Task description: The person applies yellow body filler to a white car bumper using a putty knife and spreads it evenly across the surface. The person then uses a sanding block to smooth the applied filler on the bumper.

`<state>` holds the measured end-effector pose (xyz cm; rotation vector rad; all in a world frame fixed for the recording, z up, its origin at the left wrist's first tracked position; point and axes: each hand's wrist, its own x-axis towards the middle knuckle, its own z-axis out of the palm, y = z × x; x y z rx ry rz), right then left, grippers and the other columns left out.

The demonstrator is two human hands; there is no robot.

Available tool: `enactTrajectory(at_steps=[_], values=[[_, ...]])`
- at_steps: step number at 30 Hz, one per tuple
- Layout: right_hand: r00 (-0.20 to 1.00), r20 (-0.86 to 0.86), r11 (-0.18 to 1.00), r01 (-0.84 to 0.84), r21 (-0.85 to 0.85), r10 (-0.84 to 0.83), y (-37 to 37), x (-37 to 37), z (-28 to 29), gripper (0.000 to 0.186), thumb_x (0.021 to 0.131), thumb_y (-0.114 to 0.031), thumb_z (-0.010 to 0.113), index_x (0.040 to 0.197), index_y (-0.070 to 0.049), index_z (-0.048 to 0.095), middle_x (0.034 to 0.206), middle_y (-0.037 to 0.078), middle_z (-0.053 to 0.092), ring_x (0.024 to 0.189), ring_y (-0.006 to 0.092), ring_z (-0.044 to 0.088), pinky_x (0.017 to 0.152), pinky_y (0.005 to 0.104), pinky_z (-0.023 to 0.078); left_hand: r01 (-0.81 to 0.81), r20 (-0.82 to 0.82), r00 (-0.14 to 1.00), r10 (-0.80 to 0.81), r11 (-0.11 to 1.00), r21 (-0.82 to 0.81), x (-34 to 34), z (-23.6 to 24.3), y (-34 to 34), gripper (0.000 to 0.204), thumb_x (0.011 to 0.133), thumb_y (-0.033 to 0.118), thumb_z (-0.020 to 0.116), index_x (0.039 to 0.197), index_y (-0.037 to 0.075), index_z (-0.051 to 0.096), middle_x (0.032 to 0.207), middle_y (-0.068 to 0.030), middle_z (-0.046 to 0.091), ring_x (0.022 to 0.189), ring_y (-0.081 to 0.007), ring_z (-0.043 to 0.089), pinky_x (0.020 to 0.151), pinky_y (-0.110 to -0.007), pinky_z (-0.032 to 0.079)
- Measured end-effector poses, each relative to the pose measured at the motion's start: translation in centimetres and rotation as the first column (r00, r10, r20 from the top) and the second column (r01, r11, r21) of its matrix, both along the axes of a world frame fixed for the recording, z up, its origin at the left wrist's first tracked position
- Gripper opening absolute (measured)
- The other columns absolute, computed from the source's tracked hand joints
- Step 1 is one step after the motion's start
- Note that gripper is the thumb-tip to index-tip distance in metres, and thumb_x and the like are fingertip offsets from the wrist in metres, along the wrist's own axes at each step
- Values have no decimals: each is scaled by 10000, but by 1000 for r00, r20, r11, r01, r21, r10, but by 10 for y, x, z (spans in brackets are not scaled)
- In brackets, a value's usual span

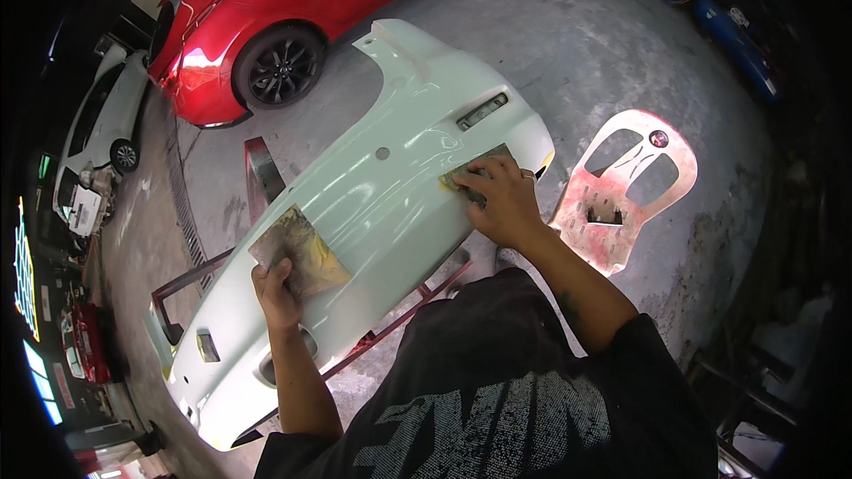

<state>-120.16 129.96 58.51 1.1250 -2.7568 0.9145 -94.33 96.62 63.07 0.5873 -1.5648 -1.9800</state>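
A pale, glossy car bumper (355,155) lies lengthwise in front of me. My left hand (278,294) grips the near edge of a square, stained putty board (302,253), thumb on top. Yellow putty (328,259) is smeared over its right side. The board is held over the bumper's middle. Farther right, my right hand (506,200) is closed on a flat, dirty grey spreader (466,160) against the bumper's surface, just below a rectangular slot (484,112). A little yellow shows at the spreader's left edge. My fingers hide part of it.
Under the bumper runs a red metal stand (390,328). To the right is a paint-stained plastic chair (612,204) with a small dark opening or object at its middle. A red car (293,0) stands ahead, a white car (98,124) at far left, blue equipment (732,40) at far right.
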Motion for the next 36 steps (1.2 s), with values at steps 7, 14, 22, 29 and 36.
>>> enactTrajectory(at_steps=[7,14,22,29,36], values=[[999,-5,999,-44,26,44,28,17,-8,475,805,-189,769,1276,-234,810,1388,42,663,1400,308,544,1132,562,456,-27,14,1000,27,999,20,4,1,-2,331,915,86,643,1209,-36,732,1092,-56,751,982,-165,701,925,-320,549],[347,774,575,523,-628,529,118,26,22,650,930,-35,651,1571,-20,548,1514,179,610,1417,379,603,1149,581,556,-142,-98,985,139,990,-17,11,3,5,216,906,78,670,1098,19,750,998,4,724,890,-108,636,839,-292,501],[175,672,651,167,-740,719,114,27,97,532,1065,3,619,1563,-63,445,1490,228,603,1318,449,675,1037,583,624,-37,-153,984,88,951,308,55,53,140,668,876,207,687,1459,-90,554,1284,-252,727,1152,-380,754,1047,-491,629],[498,-196,371,-809,-455,845,115,56,111,588,889,12,763,1440,-161,655,1464,169,616,1384,423,605,1112,532,567,50,-197,965,174,612,789,32,37,327,595,952,106,649,1522,-10,531,1364,-198,697,1238,-347,725,1089,-507,613],[367,-393,225,-905,-362,843,197,69,94,577,769,-69,920,1312,-197,771,1514,171,553,1459,464,517,1104,607,553,-147,-75,961,264,726,671,16,56,435,458,1086,120,599,1522,-11,544,1421,-212,683,1261,-343,726,1076,-499,630]])
